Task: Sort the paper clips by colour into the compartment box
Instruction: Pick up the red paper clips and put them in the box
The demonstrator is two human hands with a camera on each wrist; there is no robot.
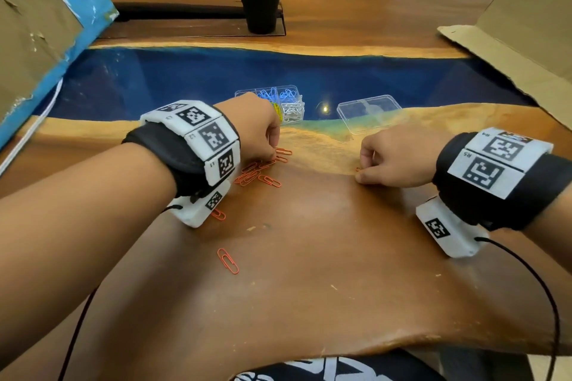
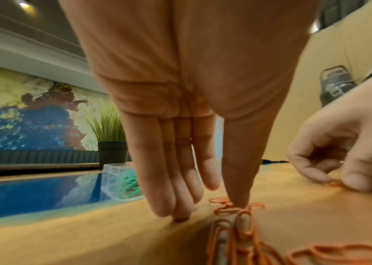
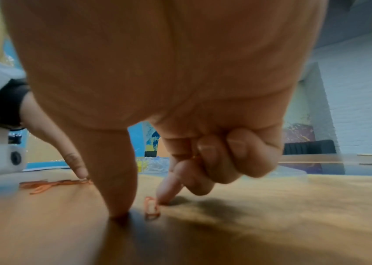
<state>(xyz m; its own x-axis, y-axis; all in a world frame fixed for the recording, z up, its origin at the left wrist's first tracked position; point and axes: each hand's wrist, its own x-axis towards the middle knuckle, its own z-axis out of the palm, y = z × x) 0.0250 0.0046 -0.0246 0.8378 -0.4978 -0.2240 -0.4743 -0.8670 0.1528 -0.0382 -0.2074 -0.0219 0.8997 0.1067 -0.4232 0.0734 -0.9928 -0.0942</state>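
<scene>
Now my left hand (image 1: 253, 127) reaches down with straight fingers onto the orange clips (image 1: 257, 175) heaped under it, thumb tip pressing one of them to the table (image 1: 309, 241), nothing clamped. My right hand (image 1: 393, 158) is curled: thumb planted on the wood, forefinger tip touching a lone orange clip (image 3: 151, 208), the other fingers (image 3: 225, 157) folded into the palm. A glint of orange shows between those folded fingers, so I judge some clips are already stowed there, though I cannot be sure.

As I judge it, the step in hand is gathering the last colour. Flat wire on smooth wood resists a straight pinch; it would go better to drag each clip toward the thumb, tip one end up, then nip it. With the left, sweeping the heap together before lifting should spare me many small picks.

Just beyond the left hand sits the box (image 1: 291, 102), holding blue, white, yellow and, in the left wrist view, green clips. Beyond the right hand lies its clear lid (image 1: 368, 113). Two more strays (image 1: 227, 260) lie nearer me than the left wrist.

My left hand hides part of the box, so an empty compartment for orange cannot be seen. The right wrist view is blurred. The head view shows only a sliver of the lone clip.
</scene>
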